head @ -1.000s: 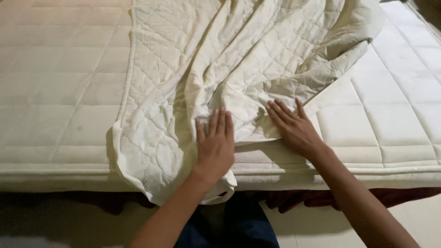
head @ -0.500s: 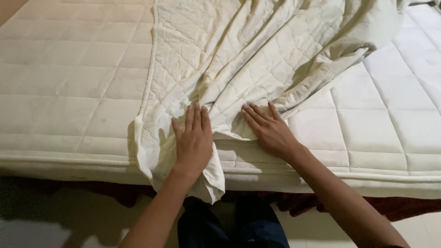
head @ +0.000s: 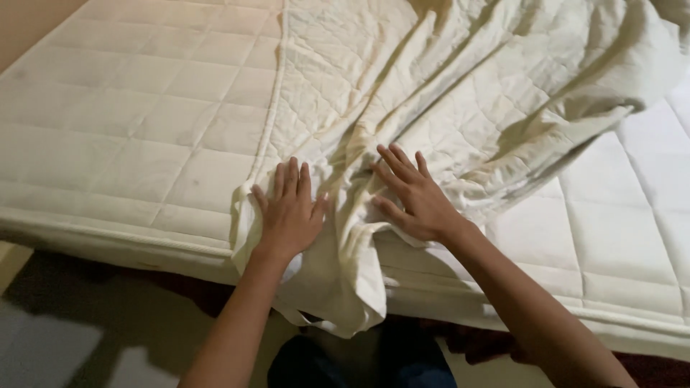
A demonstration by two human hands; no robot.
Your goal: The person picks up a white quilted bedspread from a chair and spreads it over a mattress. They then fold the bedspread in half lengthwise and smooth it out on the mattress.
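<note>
So the mattress (head: pixel 129 136) is filling the whole view, and the quilted cover (head: pixel 460 93) is lying bunched across it, running long from 6 o'clock at the near edge up toward 1 o'clock. Left hand (head: pixel 289 213) and right hand (head: pixel 412 197) are both pressing flat on it, fingers spread, gripping nothing, left sitting nearer the overhanging corner.

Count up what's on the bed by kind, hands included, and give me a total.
Bare quilted cream mattress: 1
Crumpled cream quilted cover: 1
Hands flat on the cover: 2, left hand and right hand
Total: 4
</note>
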